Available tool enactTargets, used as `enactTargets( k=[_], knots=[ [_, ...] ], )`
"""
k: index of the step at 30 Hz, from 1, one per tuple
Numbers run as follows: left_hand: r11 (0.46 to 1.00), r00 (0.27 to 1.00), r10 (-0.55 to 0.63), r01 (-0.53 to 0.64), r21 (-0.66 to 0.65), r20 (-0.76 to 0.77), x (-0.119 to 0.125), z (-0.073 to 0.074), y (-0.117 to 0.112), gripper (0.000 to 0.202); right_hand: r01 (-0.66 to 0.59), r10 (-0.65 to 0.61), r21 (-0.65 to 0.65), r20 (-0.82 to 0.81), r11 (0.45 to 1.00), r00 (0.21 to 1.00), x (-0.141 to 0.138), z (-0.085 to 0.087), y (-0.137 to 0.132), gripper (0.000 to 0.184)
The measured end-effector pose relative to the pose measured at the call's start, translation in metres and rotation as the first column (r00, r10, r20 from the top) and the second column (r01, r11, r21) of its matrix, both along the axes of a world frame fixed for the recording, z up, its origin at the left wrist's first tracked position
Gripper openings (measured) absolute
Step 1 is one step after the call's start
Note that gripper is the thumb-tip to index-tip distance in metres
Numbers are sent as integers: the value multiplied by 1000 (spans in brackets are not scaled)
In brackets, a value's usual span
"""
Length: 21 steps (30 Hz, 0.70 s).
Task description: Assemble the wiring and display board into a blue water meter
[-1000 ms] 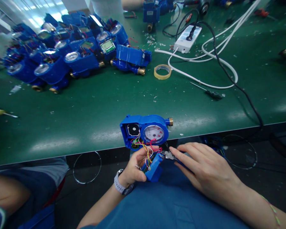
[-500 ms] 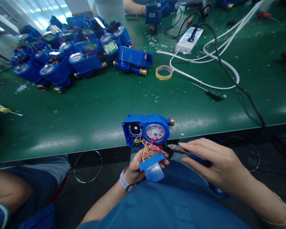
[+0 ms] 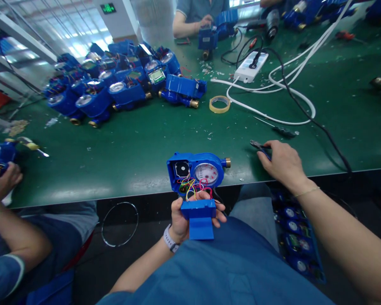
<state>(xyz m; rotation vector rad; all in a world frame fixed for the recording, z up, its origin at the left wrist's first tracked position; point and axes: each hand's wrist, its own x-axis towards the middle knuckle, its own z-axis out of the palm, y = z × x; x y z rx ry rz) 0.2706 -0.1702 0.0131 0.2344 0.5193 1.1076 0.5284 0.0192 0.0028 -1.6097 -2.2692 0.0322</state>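
A: Label, quick. In the left hand [image 3: 179, 220]?
B: Gripping the blue cover [image 3: 198, 209], lower middle of the frame. Pinched between the thumb at its left edge and fingers behind, peeking past its right edge. Flat flap toward the bottom of the frame.
A: Wired to anything?
B: Yes, by coloured wires [image 3: 192, 186], up to the water meter [image 3: 193, 157].
A: Located where?
B: Resting at the near edge of the green table [image 3: 130, 156], about mid-frame, just above the blue cover. Shows a dial [image 3: 206, 174] at right, a black round part [image 3: 182, 168] in the box at left, a brass fitting [image 3: 227, 162] toward the right.
A: And in the right hand [image 3: 282, 163]?
B: Clasping pliers [image 3: 256, 145] by the handles, thumb and fingers closed in, right of centre. Tips toward upper left. Well apart from the water meter. Can't tell if touching the table.
A: Remaining items?
B: Upper left, a cluster of blue meters [image 3: 127, 93]. Above centre, a tape roll [image 3: 219, 109], near a white power strip [image 3: 248, 73]. Above the pliers, a screwdriver [image 3: 284, 131]. At far left, a co-worker's hand [image 3: 3, 180] touching a blue unit [image 3: 3, 152]. Lower right, below table level, stored meters [image 3: 295, 241], too dim to count.
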Motion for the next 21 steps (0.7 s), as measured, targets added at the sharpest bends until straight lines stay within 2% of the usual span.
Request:
enactTargets(
  k=[5,8,11,14,17,19,21],
  knots=[
    [983,969,162,-144,110,-184,0,-1,7,70,-26,35,89,-99,996,994,-8,-24,10,36],
    [959,943,202,-136,247,-265,3,-3,20,74,-18,56,190,-200,982,978,-10,-30,7,37],
    [933,893,247,-115,340,-377,10,-5,45,82,-21,110,282,-304,959,946,-7,-34,-2,36],
    [912,797,338,-146,384,-501,21,-7,77,86,-37,187,351,-402,936,896,-5,-33,-20,39],
    [880,727,428,-199,432,-537,34,-8,103,78,-126,307,378,-469,917,828,-16,-29,-51,46],
    [870,693,457,-218,442,-558,42,-10,109,75,-231,389,350,-498,908,775,-31,-26,-73,52],
    [875,685,451,-212,436,-572,50,-12,104,76,-288,417,308,-550,907,724,-49,-25,-89,58]
  ],
)
